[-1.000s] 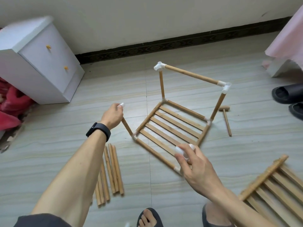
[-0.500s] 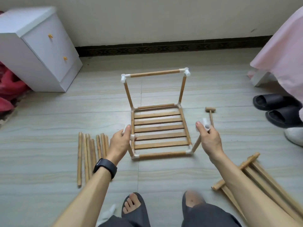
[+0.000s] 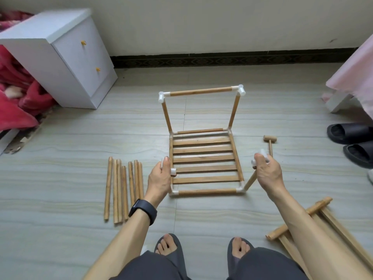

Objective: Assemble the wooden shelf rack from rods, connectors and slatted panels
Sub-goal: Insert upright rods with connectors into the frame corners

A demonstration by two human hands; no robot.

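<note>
I'm curling left hand (image 3: pixel 159 179) and right hand (image 3: pixel 267 173) fingers round the front connectors (image 3: pixel 173 171), probably squaring both posts (image 3: pixel 250 181) for another rod (image 3: pixel 115 188).

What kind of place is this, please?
Probably a bedroom at home: a white bedside cabinet stands by the wall, black slippers lie on the tiled floor, and pink bedding hangs at right.

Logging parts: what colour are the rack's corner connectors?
The corner connectors are white, seen best in the head view.
</note>
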